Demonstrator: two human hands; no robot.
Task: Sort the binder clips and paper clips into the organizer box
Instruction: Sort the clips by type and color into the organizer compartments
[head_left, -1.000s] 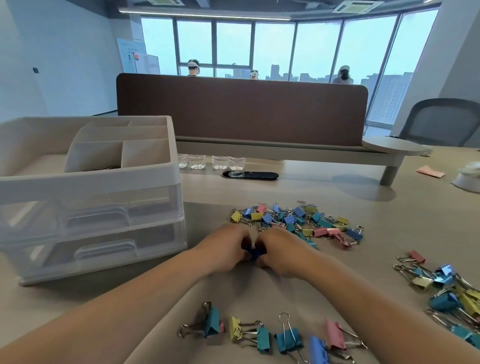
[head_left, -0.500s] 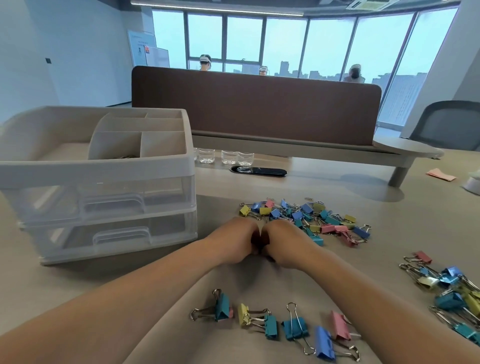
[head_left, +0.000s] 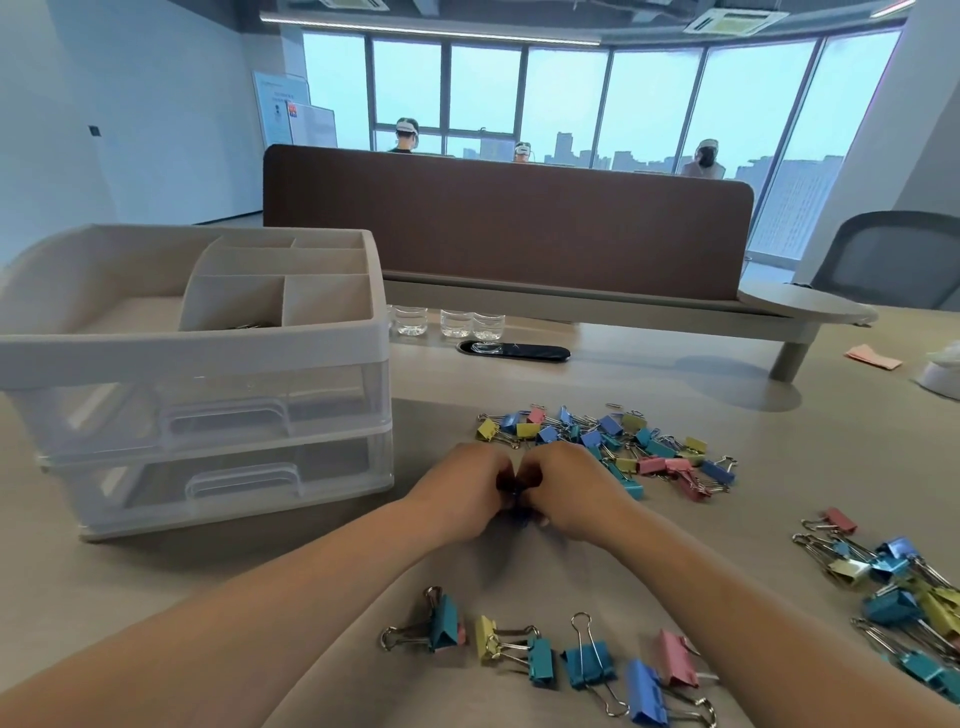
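Binder clip (head_left: 514, 493), dark, pinched between two hands at table centre.

Left hand (head_left: 460, 493) and right hand (head_left: 571, 491) curled knuckle to knuckle, fingers closed over that small clip, mostly hidden; colour hard to tell. Just beyond the right hand, small clip pile (head_left: 613, 447) in yellow, blue, pink and teal. Nearer the body, row of larger clips (head_left: 550, 660) lying between the forearms. Far right, another clip heap (head_left: 893, 587). Left of the hands, organizer box (head_left: 208, 395) on the table (head_left: 779, 467), two clear drawers closed, open divided tray on top.
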